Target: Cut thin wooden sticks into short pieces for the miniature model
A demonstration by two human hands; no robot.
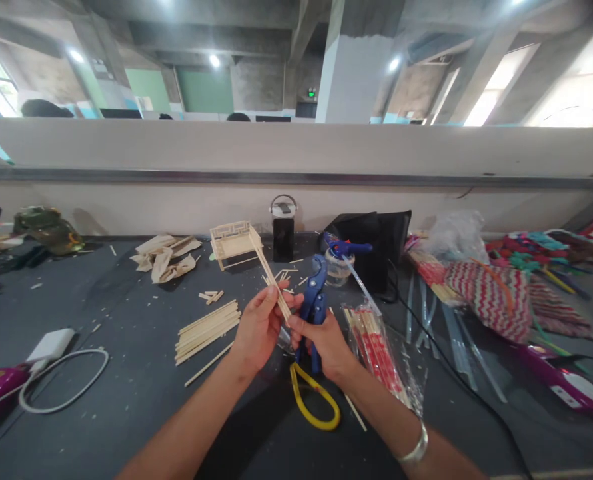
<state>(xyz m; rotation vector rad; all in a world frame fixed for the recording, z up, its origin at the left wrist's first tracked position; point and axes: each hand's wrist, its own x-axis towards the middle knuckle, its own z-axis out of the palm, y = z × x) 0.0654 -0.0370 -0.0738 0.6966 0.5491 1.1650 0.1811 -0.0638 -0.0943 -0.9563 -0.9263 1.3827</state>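
Several thin wooden sticks (265,262) are gripped in my left hand (259,325), pointing up and away toward a small wooden model bed frame (235,244). A blue pipe cutter (314,291) stands upright in my right hand (325,343), whose fingers wrap its handles. The right thumb and fingertips are near or touching the lower stick ends; which, I cannot tell. Below the cutter hangs or lies a yellow loop (318,423). Left of my hands, a row of sticks (207,331) lies on the dark table (141,400), with short cut pieces (211,297) just behind it.
Behind my hands are a phone (283,240) and a blue glue gun (347,248) on a jar. Plastic-wrapped sticks (376,347) lie at right, near a black cable (456,373) and knitted pieces (491,297). Crumpled paper (166,258) and a white adapter (51,347) are at left.
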